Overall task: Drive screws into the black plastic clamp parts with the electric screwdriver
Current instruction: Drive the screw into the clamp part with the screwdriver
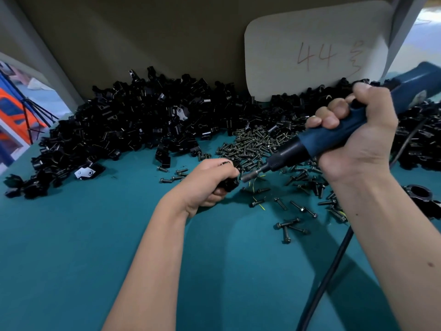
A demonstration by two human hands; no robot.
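While the left hand [210,180] curls round a black clamp part [229,183] just above the teal mat [83,247], near mid-frame, the part shows only as a dark lump past the fingers; detail can't be made out. Right hand [358,137] is wrapped tight round the blue grip of the electric screwdriver [317,145], held slanting down & to the left, w/ its metal bit tip [247,177] right at the held part, beside the left fingertips. Whether a screw sits on the bit can't be told. Black cord [327,275] runs from under the right wrist down toward the bottom edge. Behind the hands lies a heap of loose screws [257,142], w/ more scattered over the mat to the right. Farther back a big pile of black clamp parts [133,115] stretches along the brown backboard [143,39]. Pale card [317,51] marked "44" leans on that board, upper right.
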